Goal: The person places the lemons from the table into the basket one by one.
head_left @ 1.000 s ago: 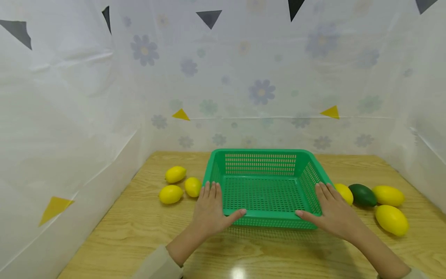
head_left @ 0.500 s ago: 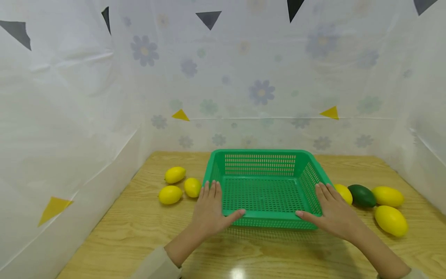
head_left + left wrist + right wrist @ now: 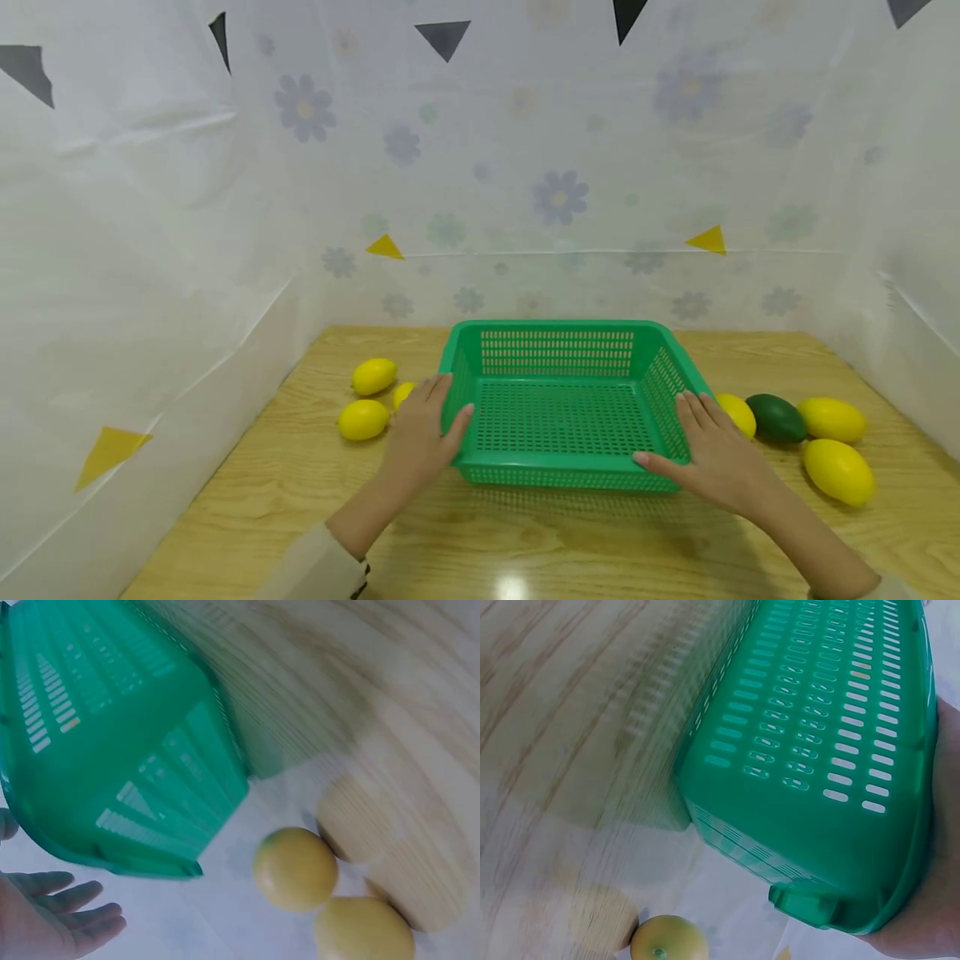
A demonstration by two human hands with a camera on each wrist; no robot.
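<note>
A green plastic basket (image 3: 555,463) with slotted walls stands on the wooden table, with nothing in it. My right hand (image 3: 720,457) rests on its right front corner, fingers straight along the side rim and thumb over the front rim. In the right wrist view, part of this hand (image 3: 939,889) lies against the basket's rim. My left hand (image 3: 416,437) is beside the left wall, fingers extended. The left wrist view shows a gap between the left hand (image 3: 56,915) and the basket (image 3: 82,742). Behind the left fingers, one lemon (image 3: 402,393) is partly hidden.
Two more lemons, one at the back (image 3: 374,377) and one nearer (image 3: 363,420), lie on the left. Right of the basket sit a dark green fruit (image 3: 776,418) and three yellow fruits (image 3: 838,472), one partly behind the right hand. White sheeting (image 3: 480,167) encloses the back and sides.
My left hand has come off the basket's left front rim and shifted left, now covering part of the nearest lemon. The right hand and the basket stay in place.
</note>
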